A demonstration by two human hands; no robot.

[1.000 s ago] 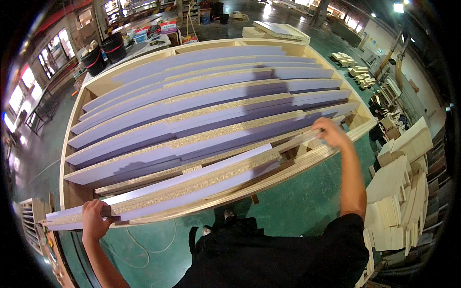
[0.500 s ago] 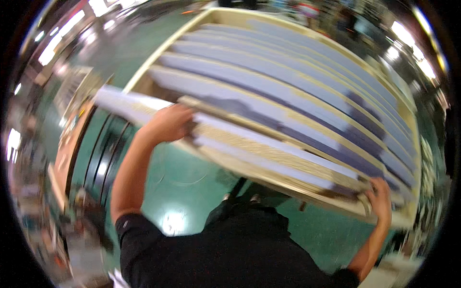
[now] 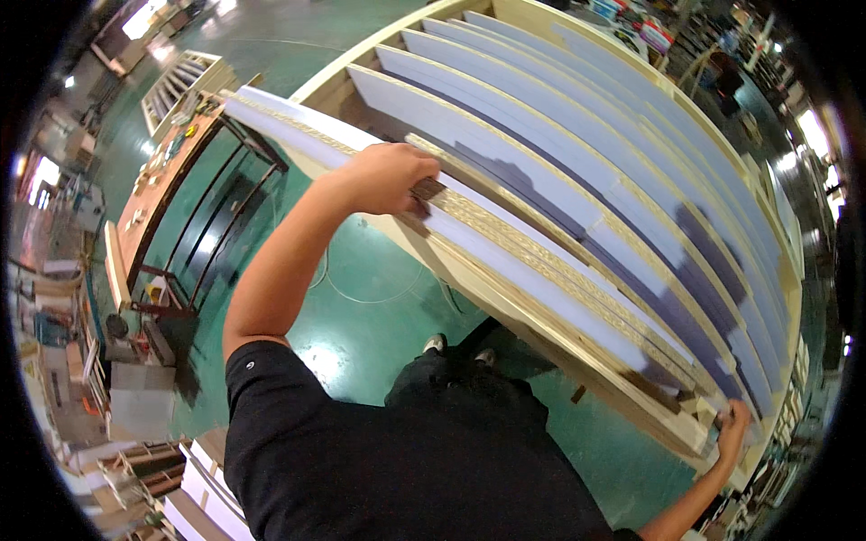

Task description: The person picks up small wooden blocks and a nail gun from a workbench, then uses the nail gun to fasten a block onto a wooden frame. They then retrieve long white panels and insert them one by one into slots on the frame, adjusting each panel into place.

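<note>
A long white-faced particleboard strip (image 3: 532, 243) lies along the near side of a large wooden frame (image 3: 336, 79), its left end sticking out past the corner. My left hand (image 3: 390, 176) is closed over its upper edge, fingers on the far side partly hidden. At the frame's near right corner, my right hand (image 3: 734, 431) has its fingers curled by the strip's right end; what they grip there is too small to make out. Several more white-faced strips (image 3: 505, 126) stand on edge in rows across the frame, with gaps between them.
A workbench (image 3: 176, 171) with small items on top stands at the left. Beyond it is a smaller slatted frame (image 3: 180, 86). Stacked boards (image 3: 203, 496) lie at the lower left. A thin cable (image 3: 370, 298) trails over the green floor (image 3: 361, 261).
The view has shifted, so the frame sits farther right and more tilted. My left hand still grips the strip; my right hand is now lower, by the near right corner.
</note>
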